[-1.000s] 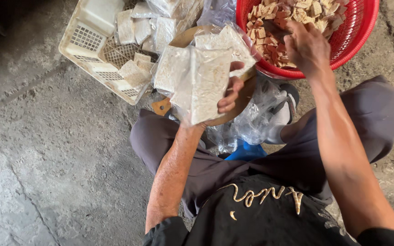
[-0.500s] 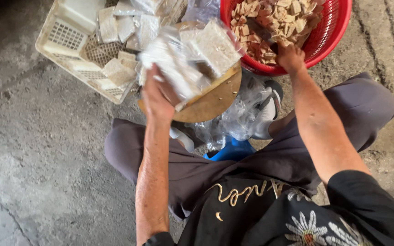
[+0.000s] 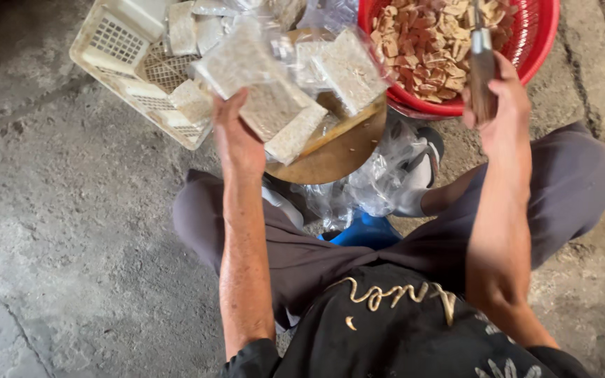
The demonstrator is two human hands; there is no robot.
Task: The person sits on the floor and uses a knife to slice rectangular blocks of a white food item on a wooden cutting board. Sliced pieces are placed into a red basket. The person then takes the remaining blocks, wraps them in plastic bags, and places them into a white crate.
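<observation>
My left hand [image 3: 236, 136] grips a stack of pale blocks wrapped in clear plastic [image 3: 260, 91], held over a round wooden cutting board [image 3: 337, 157] that rests on my knees. Another wrapped block [image 3: 348, 70] lies on the board. My right hand [image 3: 502, 98] is raised at the near rim of a red plastic basket [image 3: 547, 28] and is closed around a knife [image 3: 482, 63] with a wooden handle, blade pointing up and away. The red basket holds several cut brownish pieces [image 3: 428, 42].
A white plastic crate [image 3: 117, 56] with more wrapped blocks stands at the upper left on the concrete floor [image 3: 71, 245]. Crumpled clear plastic wrappers [image 3: 376, 182] lie under the board, beside a sandalled foot [image 3: 421, 175]. A blue stool [image 3: 365, 231] shows between my legs.
My left hand turned and shifted the wrapped blocks leftward over the board. My right hand left the cut pieces in the red basket and now holds a knife upright at its rim.
</observation>
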